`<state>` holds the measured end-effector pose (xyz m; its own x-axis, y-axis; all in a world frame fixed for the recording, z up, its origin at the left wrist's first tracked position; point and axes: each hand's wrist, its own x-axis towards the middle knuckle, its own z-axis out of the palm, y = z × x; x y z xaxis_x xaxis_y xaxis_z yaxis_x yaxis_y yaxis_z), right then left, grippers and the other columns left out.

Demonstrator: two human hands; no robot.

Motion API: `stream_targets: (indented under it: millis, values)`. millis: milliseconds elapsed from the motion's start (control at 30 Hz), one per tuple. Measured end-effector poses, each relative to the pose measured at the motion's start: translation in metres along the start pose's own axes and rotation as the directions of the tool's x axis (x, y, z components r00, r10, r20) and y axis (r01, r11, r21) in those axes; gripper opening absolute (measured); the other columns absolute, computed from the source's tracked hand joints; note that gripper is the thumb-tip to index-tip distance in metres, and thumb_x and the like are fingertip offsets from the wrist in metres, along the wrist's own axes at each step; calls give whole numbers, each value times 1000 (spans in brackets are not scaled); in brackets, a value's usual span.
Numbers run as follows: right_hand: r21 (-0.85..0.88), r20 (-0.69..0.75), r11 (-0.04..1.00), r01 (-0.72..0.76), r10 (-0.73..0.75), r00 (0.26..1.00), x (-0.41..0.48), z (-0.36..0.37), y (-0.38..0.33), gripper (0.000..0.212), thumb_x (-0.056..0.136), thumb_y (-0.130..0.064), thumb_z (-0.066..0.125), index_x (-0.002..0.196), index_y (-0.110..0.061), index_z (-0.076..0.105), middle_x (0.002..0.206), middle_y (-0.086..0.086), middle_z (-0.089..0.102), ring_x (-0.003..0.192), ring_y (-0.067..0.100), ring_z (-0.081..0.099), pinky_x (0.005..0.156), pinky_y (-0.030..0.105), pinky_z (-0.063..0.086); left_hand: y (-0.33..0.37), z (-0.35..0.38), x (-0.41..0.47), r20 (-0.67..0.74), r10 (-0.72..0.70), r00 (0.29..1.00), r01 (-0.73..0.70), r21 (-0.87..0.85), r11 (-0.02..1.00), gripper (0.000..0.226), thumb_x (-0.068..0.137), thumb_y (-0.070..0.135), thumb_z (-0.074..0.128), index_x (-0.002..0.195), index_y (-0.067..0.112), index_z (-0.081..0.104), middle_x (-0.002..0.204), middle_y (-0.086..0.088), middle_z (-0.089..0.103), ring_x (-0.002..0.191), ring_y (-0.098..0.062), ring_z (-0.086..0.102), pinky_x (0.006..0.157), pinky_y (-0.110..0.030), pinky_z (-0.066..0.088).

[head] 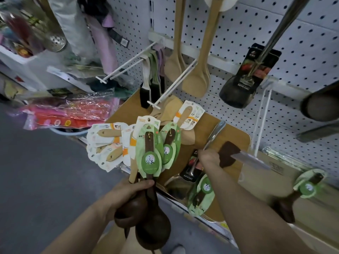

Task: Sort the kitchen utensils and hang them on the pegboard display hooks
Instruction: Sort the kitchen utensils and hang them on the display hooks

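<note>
Kitchen utensils look only partly sorted, with most of the hanging left to do. At seven o'clock the left hand (128,191) grips a fanned bundle of dark brown wooden ladles on green oval cards (149,158) and pale wooden spatulas on white-and-orange cards (108,143), none of them hung yet. Toward eleven o'clock, long white wire hooks (128,65) jut from the white perforated pegboard (302,57), their front lengths bare. At twelve o'clock plain pale wooden turners (197,79) already hang. Below them a brown cardboard box (236,132) holds more carded pieces. Inside it the right hand (209,158), well apart from the left, is curled round a steel-handled spatula on a black card (214,136). A matching black-carded steel spatula (244,83) hangs at two o'clock. At four o'clock a stray green-carded dark spoon (304,187) lies unsorted on a carton.
</note>
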<state>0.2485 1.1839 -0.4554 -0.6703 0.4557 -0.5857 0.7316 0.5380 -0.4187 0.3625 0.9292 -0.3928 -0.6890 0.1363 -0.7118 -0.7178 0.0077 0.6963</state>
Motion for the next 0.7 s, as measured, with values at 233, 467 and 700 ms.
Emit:
stream_targets:
  millis: [233,467,700]
  values:
    - [-388,208,872,300,-235,950,-32,-39,-18,20,97,-14,50,114,-12,61,101,9,65,74,20,55,51,27,41,6,-9,0,-16,-24,1000,22,-76,997,82,40,50,89,112,16,69,104,-11,73,100,-31,68,101,-47,46]
    - [-837,444,238,493,-232,866,-33,-28,-15,27,97,-9,50,118,-15,66,125,5,63,115,26,59,86,34,47,28,-8,-10,36,81,996,-74,-161,984,79,40,50,92,110,18,71,111,-12,71,106,-31,66,106,-50,40]
    - [-877,472,-269,399,-318,822,-9,7,-4,38,99,-23,47,136,-23,54,144,3,45,133,28,32,110,39,26,28,-16,-17,0,151,989,-149,-184,972,99,27,54,92,115,17,65,109,-8,72,100,-24,69,93,-38,47]
